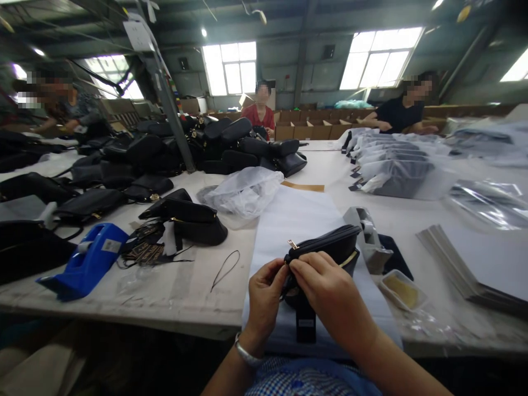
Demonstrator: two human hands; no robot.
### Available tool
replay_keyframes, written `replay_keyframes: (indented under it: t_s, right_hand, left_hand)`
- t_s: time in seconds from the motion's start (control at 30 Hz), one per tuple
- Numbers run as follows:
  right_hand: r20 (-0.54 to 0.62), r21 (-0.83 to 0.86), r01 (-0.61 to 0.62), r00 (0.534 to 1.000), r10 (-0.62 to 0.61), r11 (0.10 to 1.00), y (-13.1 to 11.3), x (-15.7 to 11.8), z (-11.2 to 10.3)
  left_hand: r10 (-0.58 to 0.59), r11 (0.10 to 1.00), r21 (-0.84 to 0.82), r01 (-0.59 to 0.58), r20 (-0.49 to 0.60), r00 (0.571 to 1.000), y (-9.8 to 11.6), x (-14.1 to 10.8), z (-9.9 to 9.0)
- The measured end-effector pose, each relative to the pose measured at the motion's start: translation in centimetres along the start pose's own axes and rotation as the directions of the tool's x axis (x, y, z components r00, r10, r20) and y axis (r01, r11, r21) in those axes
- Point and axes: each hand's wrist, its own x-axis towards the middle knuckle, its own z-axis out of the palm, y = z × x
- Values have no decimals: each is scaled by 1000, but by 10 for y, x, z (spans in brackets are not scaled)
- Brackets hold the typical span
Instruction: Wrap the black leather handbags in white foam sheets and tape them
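A small black bag (pixel 325 243) with a gold zipper pull stands tilted before me on white sheeting (pixel 284 231). At the near end of its zipper, my left hand (pixel 266 297) pinches the corner, thumb and forefinger together. My right hand (pixel 330 291) is closed on the same end, its fingertips almost touching the left ones. Whatever thin piece lies between the fingertips is hidden. Below the hands hangs a black tag (pixel 306 322). Left of the sheeting lies a loose black cord loop (pixel 226 270).
A blue tape dispenser (pixel 88 258), a pile of black tags (pixel 144 245) and another black bag (pixel 198 223) lie left. On the right are a grey tape dispenser (pixel 367 242), a small dish (pixel 402 290) and stacked boards (pixel 482 258). Heaped bags and several co-workers are beyond.
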Motion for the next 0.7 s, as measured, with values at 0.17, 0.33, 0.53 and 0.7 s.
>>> replay_keyframes:
  t_s: [0.17,0.33,0.53,0.7]
  right_hand:
    - [87,-130,42,996,-30,991,-1,8,-9]
    - [37,-167,22,999,-16,986,1,7,-1]
    - [-160,-35,9,987,-14,999,9,-11,26]
    - [-194,44,-57,979,65,997,10,-17,37]
  left_hand:
    - [10,1000,3,-10,12,1000,2,-1,3]
    - [20,1000,7,-20,14,1000,2,0,0]
    - [60,996,62,-65,82,995,-2,9,-8]
    - [134,967,197,-161,144,981,7,17,-11]
